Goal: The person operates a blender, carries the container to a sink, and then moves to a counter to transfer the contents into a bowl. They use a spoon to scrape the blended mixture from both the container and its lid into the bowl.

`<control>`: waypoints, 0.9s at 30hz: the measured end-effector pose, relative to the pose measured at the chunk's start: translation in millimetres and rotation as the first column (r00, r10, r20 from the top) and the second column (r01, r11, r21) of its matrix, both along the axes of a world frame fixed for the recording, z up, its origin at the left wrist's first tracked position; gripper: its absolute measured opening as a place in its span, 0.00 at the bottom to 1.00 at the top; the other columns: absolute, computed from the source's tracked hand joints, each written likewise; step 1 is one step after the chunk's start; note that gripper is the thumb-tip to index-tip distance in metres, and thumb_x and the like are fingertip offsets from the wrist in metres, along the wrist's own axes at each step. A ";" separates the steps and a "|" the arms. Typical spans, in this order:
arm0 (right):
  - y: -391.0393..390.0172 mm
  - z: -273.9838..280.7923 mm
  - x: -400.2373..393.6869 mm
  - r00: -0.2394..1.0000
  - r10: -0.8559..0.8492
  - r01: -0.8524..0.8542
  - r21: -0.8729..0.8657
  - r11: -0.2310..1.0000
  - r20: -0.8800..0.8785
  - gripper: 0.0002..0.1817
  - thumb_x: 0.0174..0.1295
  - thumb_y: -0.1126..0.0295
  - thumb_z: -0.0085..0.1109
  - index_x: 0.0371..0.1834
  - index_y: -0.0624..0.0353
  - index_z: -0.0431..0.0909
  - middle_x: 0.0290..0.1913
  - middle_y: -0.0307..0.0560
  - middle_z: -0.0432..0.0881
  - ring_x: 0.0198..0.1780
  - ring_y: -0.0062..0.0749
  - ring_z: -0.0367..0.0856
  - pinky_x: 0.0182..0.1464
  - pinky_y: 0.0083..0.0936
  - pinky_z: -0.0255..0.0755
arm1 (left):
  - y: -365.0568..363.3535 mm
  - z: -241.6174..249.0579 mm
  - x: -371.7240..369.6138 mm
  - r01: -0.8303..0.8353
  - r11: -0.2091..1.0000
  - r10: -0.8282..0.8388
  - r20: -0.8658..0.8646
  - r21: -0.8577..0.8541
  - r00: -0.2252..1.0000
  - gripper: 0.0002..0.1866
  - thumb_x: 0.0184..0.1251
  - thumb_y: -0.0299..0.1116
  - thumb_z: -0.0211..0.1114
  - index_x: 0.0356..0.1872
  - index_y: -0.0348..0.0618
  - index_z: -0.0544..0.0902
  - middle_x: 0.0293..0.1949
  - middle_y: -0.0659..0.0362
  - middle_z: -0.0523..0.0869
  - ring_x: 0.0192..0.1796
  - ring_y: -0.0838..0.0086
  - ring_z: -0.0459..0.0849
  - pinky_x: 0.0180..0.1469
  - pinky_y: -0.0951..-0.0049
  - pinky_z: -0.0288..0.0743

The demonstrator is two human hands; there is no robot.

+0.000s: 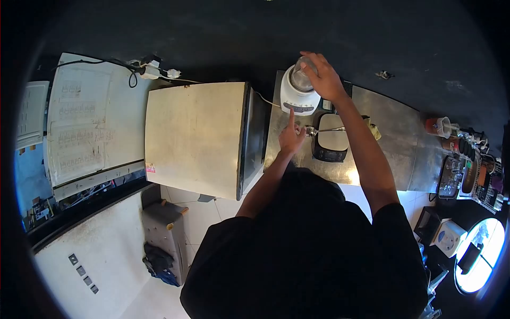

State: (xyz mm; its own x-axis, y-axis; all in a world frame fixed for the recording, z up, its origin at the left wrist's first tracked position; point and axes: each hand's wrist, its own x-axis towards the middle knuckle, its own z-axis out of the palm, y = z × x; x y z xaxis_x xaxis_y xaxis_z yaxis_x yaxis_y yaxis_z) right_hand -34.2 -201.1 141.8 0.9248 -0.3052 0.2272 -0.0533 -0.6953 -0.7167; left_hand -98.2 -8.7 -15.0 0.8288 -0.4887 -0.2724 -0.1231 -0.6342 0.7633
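Black shirt: filling the bottom centre of the frame, with both bare forearms reaching up from its sleeves.
Left hand: just above centre of the frame, near the white blender; index finger held out straight, its tip at the grey control panel; other fingers curled in, cannot tell whether around anything.
Flat appliance: right of the left hand, with a pale square top and a black front edge.
Metal utensil: beside the left hand, with its shaft reaching right over the pale top.
White blender: upright in the upper centre, between the hands, with the panel facing the person.
Right hand: over the top of the clear jar, fingers bent and clasping its upper end.
Clear jar: seated on the white blender, partly hidden by the right hand.
Yellowish cloth: just beyond the right forearm, partly hidden by it.
Metal surface: under blender and flat appliance, stretching to the right.
Large pale box: left of the surface, with a worn top and a dark side.
Cups: at the right of the frame, near crowded small wares.
White plugs: upper left, joined to dark cables, beside the dark wall.
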 end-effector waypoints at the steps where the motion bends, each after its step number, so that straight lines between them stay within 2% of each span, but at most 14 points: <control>1: -0.9 0.4 -0.2 1.000 -0.005 0.005 -0.005 1.000 0.000 0.23 0.73 0.51 0.50 0.66 0.48 0.73 0.55 0.52 0.79 0.58 0.53 0.80 0.57 0.44 0.75 | -1.6 -0.2 0.2 0.005 1.000 -0.005 0.000 -0.005 1.000 0.52 0.63 0.39 0.69 0.82 0.56 0.44 0.35 0.56 0.87 0.38 0.62 0.87 0.46 0.60 0.80; 4: 3.7 9.2 -0.3 0.994 -0.037 0.036 -0.016 0.999 -0.099 0.29 0.67 0.44 0.56 0.66 0.47 0.72 0.55 0.53 0.79 0.57 0.55 0.81 0.57 0.45 0.76 | -5.0 0.1 -2.2 -0.012 1.000 0.011 -0.050 -0.016 0.999 0.52 0.63 0.38 0.69 0.82 0.56 0.43 0.35 0.56 0.87 0.38 0.63 0.87 0.47 0.60 0.80; 6: 8.8 18.0 -0.5 0.975 -0.097 0.059 -0.188 0.980 -0.200 0.36 0.58 0.39 0.63 0.66 0.45 0.72 0.55 0.54 0.79 0.56 0.56 0.82 0.56 0.47 0.78 | 0.5 -2.6 0.6 0.001 0.999 -0.003 -0.042 -0.046 0.999 0.48 0.63 0.36 0.69 0.81 0.54 0.50 0.34 0.56 0.87 0.36 0.65 0.87 0.45 0.62 0.80; 7: 9.7 15.2 -0.5 0.974 -0.092 0.052 -0.191 0.980 -0.207 0.36 0.58 0.39 0.63 0.66 0.45 0.72 0.55 0.54 0.79 0.56 0.56 0.82 0.56 0.47 0.78 | 4.9 -7.2 2.7 -0.006 0.999 0.004 -0.050 -0.048 0.999 0.48 0.63 0.36 0.69 0.81 0.54 0.50 0.34 0.56 0.87 0.36 0.65 0.87 0.45 0.62 0.80; 9: 8.2 9.5 2.6 0.973 -0.125 0.084 -0.206 0.975 -0.196 0.38 0.52 0.40 0.68 0.64 0.44 0.72 0.55 0.55 0.79 0.56 0.58 0.82 0.55 0.49 0.78 | 11.7 -11.5 10.8 -0.069 0.988 0.071 0.009 -0.137 0.997 0.44 0.62 0.37 0.67 0.79 0.55 0.55 0.32 0.55 0.87 0.40 0.57 0.88 0.46 0.56 0.80; 10: 7.0 8.4 1.6 0.974 -0.118 0.075 -0.215 0.974 -0.194 0.38 0.52 0.40 0.68 0.64 0.44 0.72 0.55 0.55 0.79 0.56 0.58 0.82 0.55 0.49 0.78 | 14.4 -10.7 9.7 -0.185 0.957 0.194 0.019 -0.224 0.981 0.35 0.62 0.34 0.65 0.72 0.52 0.67 0.32 0.55 0.87 0.37 0.59 0.88 0.44 0.57 0.80; 13: 7.1 11.6 0.9 0.988 -0.080 0.055 -0.183 0.982 -0.132 0.34 0.52 0.45 0.69 0.61 0.45 0.73 0.54 0.56 0.80 0.54 0.58 0.83 0.54 0.49 0.79 | 24.1 -8.3 10.7 -0.330 0.937 0.331 -0.016 -0.113 0.944 0.27 0.63 0.32 0.64 0.65 0.50 0.72 0.32 0.56 0.88 0.35 0.61 0.88 0.40 0.59 0.80; 14: 8.2 12.6 5.4 0.986 -0.085 0.057 -0.188 0.981 -0.144 0.33 0.51 0.48 0.70 0.60 0.47 0.74 0.53 0.56 0.81 0.55 0.56 0.82 0.55 0.47 0.77 | 27.8 -7.9 9.2 -0.351 0.923 0.351 -0.029 -0.159 0.936 0.19 0.62 0.31 0.64 0.55 0.47 0.77 0.31 0.57 0.88 0.33 0.64 0.88 0.38 0.61 0.80; 18: 7.6 13.7 1.8 0.992 -0.087 0.069 -0.188 0.980 -0.088 0.31 0.50 0.53 0.73 0.57 0.50 0.76 0.49 0.55 0.82 0.54 0.54 0.83 0.55 0.45 0.77 | 39.9 -28.1 12.7 -0.385 0.894 0.373 -0.095 -0.228 0.923 0.14 0.61 0.32 0.66 0.49 0.46 0.83 0.32 0.56 0.89 0.34 0.65 0.89 0.40 0.63 0.80; 21: 10.2 9.7 8.7 0.990 -0.096 0.069 -0.242 0.968 -0.103 0.31 0.51 0.53 0.72 0.58 0.50 0.76 0.49 0.55 0.83 0.54 0.53 0.83 0.54 0.44 0.77 | 44.8 -42.1 17.2 -0.366 0.891 0.373 -0.027 -0.271 0.928 0.16 0.61 0.31 0.65 0.51 0.46 0.82 0.32 0.56 0.89 0.36 0.64 0.89 0.41 0.63 0.80; 22: 9.2 8.5 11.7 0.991 -0.093 0.066 -0.245 0.967 -0.101 0.31 0.51 0.53 0.72 0.58 0.50 0.76 0.49 0.55 0.83 0.54 0.53 0.83 0.54 0.44 0.77 | 45.7 -41.8 22.3 -0.371 0.905 0.354 -0.119 -0.207 0.928 0.23 0.62 0.32 0.66 0.60 0.49 0.78 0.34 0.56 0.89 0.38 0.61 0.89 0.43 0.61 0.80; 23: 6.6 8.1 10.4 0.990 -0.099 0.075 -0.230 0.970 -0.096 0.32 0.50 0.50 0.72 0.59 0.48 0.75 0.50 0.56 0.82 0.53 0.55 0.83 0.54 0.45 0.77 | 46.5 -42.5 28.4 -0.374 0.903 0.356 -0.123 -0.209 0.927 0.23 0.62 0.32 0.66 0.60 0.49 0.78 0.34 0.56 0.89 0.38 0.61 0.89 0.43 0.61 0.80; 26: 11.3 10.0 2.4 0.985 -0.125 0.093 -0.235 0.967 -0.123 0.34 0.50 0.47 0.71 0.60 0.46 0.74 0.51 0.56 0.81 0.54 0.56 0.83 0.54 0.47 0.77 | 44.4 -28.9 51.3 -0.227 0.972 0.217 -0.140 -0.057 0.966 0.40 0.64 0.36 0.67 0.77 0.61 0.61 0.37 0.54 0.88 0.43 0.57 0.88 0.50 0.55 0.79; 27: 14.6 10.9 3.0 0.980 -0.146 0.109 -0.246 0.963 -0.135 0.34 0.50 0.47 0.71 0.60 0.46 0.74 0.52 0.56 0.81 0.55 0.56 0.82 0.55 0.47 0.77 | 44.6 -24.1 57.2 -0.229 0.971 0.219 -0.145 -0.060 0.965 0.40 0.64 0.36 0.67 0.77 0.61 0.61 0.37 0.54 0.88 0.43 0.57 0.88 0.50 0.55 0.79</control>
State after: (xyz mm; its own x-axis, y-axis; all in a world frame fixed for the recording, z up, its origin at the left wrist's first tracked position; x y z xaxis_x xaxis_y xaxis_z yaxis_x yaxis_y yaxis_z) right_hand -31.2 -186.5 152.7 0.9107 -0.3773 0.1679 -0.2474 -0.8241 -0.5095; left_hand -41.0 36.0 -39.1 0.8771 -0.3185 -0.3596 0.1240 -0.5732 0.8100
